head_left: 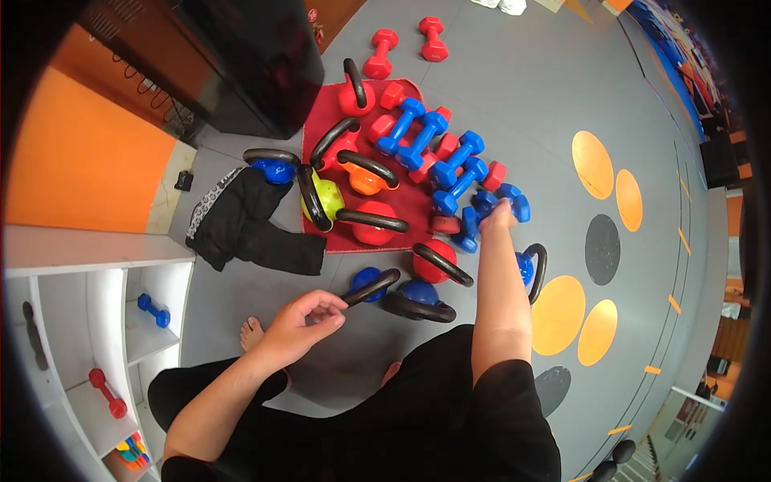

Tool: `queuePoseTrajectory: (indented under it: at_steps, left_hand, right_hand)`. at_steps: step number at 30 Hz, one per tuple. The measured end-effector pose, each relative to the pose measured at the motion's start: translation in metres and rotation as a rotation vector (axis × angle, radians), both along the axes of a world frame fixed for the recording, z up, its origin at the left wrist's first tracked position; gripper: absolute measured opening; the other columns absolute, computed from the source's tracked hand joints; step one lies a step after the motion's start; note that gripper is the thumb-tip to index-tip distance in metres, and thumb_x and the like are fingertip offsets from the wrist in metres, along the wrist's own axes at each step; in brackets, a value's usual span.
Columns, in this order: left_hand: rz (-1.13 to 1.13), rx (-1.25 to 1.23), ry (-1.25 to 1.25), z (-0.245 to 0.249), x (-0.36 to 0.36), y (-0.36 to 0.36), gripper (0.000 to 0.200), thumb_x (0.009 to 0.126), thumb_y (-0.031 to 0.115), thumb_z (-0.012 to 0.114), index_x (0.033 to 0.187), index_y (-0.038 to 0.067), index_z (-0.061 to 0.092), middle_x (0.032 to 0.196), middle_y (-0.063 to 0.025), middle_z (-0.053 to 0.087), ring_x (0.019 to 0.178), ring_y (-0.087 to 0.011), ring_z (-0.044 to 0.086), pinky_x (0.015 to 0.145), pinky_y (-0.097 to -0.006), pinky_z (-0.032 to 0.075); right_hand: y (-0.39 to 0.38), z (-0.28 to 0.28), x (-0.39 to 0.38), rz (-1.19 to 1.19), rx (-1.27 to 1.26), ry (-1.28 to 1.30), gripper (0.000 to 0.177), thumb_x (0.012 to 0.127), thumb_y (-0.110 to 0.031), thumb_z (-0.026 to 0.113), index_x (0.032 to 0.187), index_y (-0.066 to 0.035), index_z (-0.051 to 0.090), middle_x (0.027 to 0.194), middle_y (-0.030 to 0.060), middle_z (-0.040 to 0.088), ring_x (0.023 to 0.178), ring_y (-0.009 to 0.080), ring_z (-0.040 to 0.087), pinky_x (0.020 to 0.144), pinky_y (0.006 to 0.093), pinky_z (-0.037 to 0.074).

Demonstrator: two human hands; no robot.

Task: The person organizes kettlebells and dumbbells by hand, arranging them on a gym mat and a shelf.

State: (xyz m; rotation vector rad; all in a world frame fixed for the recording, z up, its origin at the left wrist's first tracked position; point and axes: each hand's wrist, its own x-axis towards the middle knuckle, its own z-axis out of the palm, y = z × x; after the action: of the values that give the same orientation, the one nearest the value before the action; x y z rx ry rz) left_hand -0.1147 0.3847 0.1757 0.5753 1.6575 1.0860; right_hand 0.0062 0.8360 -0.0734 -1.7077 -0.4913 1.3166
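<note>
My right hand point(499, 217) reaches down at the edge of the dumbbell pile, its fingers closed around a blue dumbbell point(520, 207). Other blue dumbbells point(460, 186) lie beside it, stacked across red dumbbells point(383, 128). Nothing is in my left hand point(309, 317), which hovers with loosely curled fingers and the thumb apart. Its fingertips are right by the black handle of a blue kettlebell point(369, 283). A second blue kettlebell point(419, 293) and a red kettlebell point(434, 261) stand just to the right of that one.
Kettlebells in several colours, among them a yellow-green kettlebell point(325, 199), stand on a red mat point(345, 237). Black clothing point(249, 225) lies to its left. A white shelf point(80, 281) holds a small blue dumbbell point(153, 310) and a red one. Another blue kettlebell point(526, 267) sits by my right forearm.
</note>
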Motion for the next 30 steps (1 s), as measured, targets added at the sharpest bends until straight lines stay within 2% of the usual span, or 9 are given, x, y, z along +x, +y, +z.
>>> queuePoseTrajectory:
  at_steps: [4,11,14,17,20,21,24,28,30]
  left_hand:
    - [0.055,0.012,-0.187,-0.009,0.0,0.005,0.023,0.1,0.016,0.064,0.121,0.005,0.062,0.109,-0.0009,0.063,0.098,-0.0084,0.061,0.089,-0.026,0.049]
    - [0.251,0.158,-0.296,0.004,-0.027,0.016,0.047,0.102,0.039,0.06,0.137,0.008,0.052,0.131,-0.0083,0.056,0.123,-0.0193,0.057,0.105,-0.0358,0.042]
    - [0.22,0.285,-0.365,0.006,-0.031,0.009,0.074,0.098,0.059,0.057,0.15,0.009,0.039,0.149,-0.0154,0.046,0.138,-0.0287,0.047,0.113,-0.0437,0.037]
    - [0.327,0.475,-1.064,0.013,-0.024,-0.008,0.076,0.091,0.063,0.064,0.146,0.014,0.045,0.142,-0.0136,0.054,0.13,-0.0283,0.055,0.108,-0.0459,0.043]
    - [0.703,0.21,-1.164,-0.032,-0.019,-0.057,0.022,0.096,0.039,0.068,0.095,0.02,0.057,0.079,-0.0017,0.06,0.076,-0.0185,0.059,0.076,-0.036,0.047]
    - [0.718,0.214,-1.165,-0.031,-0.016,-0.059,0.022,0.096,0.039,0.068,0.095,0.02,0.057,0.079,-0.0017,0.06,0.076,-0.0185,0.059,0.076,-0.036,0.047]
    - [0.832,0.107,-1.15,-0.029,-0.011,-0.053,0.024,0.094,0.025,0.069,0.082,0.019,0.049,0.062,0.0014,0.047,0.062,-0.018,0.052,0.068,-0.0347,0.042]
    - [0.812,0.11,-1.012,-0.003,0.003,-0.058,0.02,0.093,0.018,0.07,0.085,0.017,0.051,0.063,-0.001,0.049,0.062,-0.0188,0.053,0.067,-0.0342,0.043]
    - [0.784,0.093,-0.87,0.006,0.009,-0.055,0.021,0.093,0.018,0.07,0.085,0.014,0.051,0.062,-0.0014,0.049,0.063,-0.0189,0.054,0.066,-0.0336,0.043]
  right_hand:
    - [-0.014,0.075,-0.005,0.185,0.029,0.17,0.009,0.083,-0.007,0.066,0.077,-0.005,0.06,0.068,0.0053,0.055,0.058,0.018,0.053,0.054,0.0325,0.044]
    - [-0.175,0.279,-0.055,1.008,0.114,0.365,0.023,0.086,-0.013,0.066,0.104,-0.002,0.059,0.067,0.0039,0.056,0.058,0.0172,0.056,0.057,0.0323,0.047]
    - [-0.269,0.309,-0.057,1.313,-0.079,0.444,0.032,0.089,-0.022,0.067,0.113,-0.001,0.065,0.099,0.0109,0.068,0.09,0.0223,0.066,0.078,0.0349,0.053]
    - [-0.322,0.309,-0.041,1.713,0.202,0.363,0.045,0.092,-0.027,0.07,0.127,0.0,0.061,0.129,0.0173,0.058,0.122,0.0273,0.055,0.103,0.0401,0.045]
    - [-0.306,0.366,-0.032,1.634,1.034,-0.34,0.035,0.091,-0.014,0.07,0.123,-0.001,0.062,0.122,0.0156,0.06,0.112,0.024,0.059,0.099,0.0355,0.046]
    - [-0.285,0.355,-0.027,1.467,0.96,-0.301,0.027,0.091,-0.013,0.07,0.115,-0.003,0.064,0.111,0.0154,0.061,0.105,0.0294,0.059,0.092,0.0402,0.048]
    - [-0.183,0.278,-0.03,1.065,0.739,-0.259,0.024,0.092,-0.005,0.065,0.114,-0.005,0.055,0.084,0.0001,0.053,0.081,0.0113,0.054,0.075,0.0283,0.046]
    - [-0.057,0.12,-0.037,0.873,-0.255,-0.222,0.046,0.09,-0.04,0.069,0.118,-0.005,0.058,0.099,0.0071,0.064,0.089,0.0142,0.062,0.072,0.0349,0.049]
    - [-0.007,0.014,-0.032,0.878,-0.106,-0.218,0.045,0.091,-0.041,0.068,0.116,-0.004,0.06,0.1,0.0088,0.063,0.089,0.0171,0.062,0.07,0.0361,0.049]
